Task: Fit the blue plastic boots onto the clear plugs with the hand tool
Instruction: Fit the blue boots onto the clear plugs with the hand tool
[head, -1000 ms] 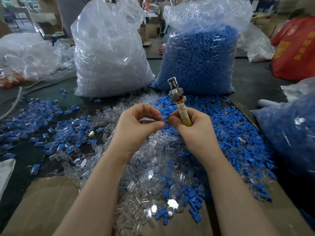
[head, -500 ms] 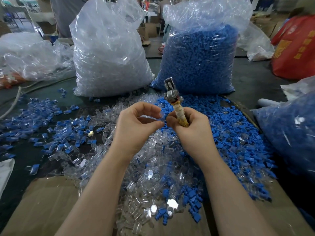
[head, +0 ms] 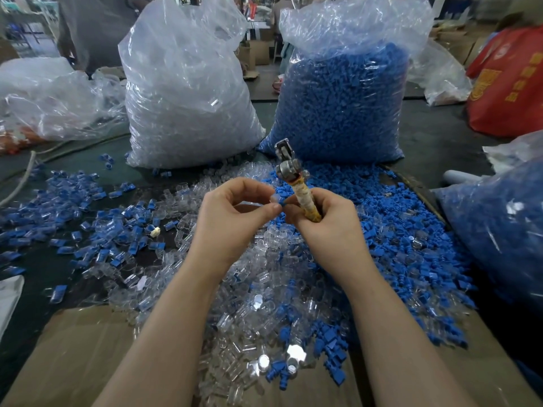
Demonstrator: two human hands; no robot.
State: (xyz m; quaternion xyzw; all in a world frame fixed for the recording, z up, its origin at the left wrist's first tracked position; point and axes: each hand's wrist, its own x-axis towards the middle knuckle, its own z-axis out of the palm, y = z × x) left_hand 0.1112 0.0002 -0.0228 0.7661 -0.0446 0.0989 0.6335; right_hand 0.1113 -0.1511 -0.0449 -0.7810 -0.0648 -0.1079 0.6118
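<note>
My right hand (head: pixel 327 221) grips the tape-wrapped handle of the hand tool (head: pixel 295 179), whose metal head points up and away. Its thumb and forefinger also pinch a small blue boot (head: pixel 282 203). My left hand (head: pixel 235 220) pinches a clear plug (head: pixel 273 198) between thumb and forefinger, right against the boot. Both hands hover above a heap of loose clear plugs (head: pixel 258 289) and loose blue boots (head: pixel 405 230) on the table.
A big bag of clear plugs (head: pixel 188 92) and a big bag of blue boots (head: pixel 343 95) stand behind the heaps. Fitted blue-and-clear pieces (head: pixel 88 227) lie scattered at left. Another blue-filled bag (head: pixel 499 227) sits right. Cardboard (head: pixel 73 362) covers the near table edge.
Both hands stayed together and shifted slightly left. The tool's head tilted a little more to the left, and the plug and boot now meet at the fingertips.
</note>
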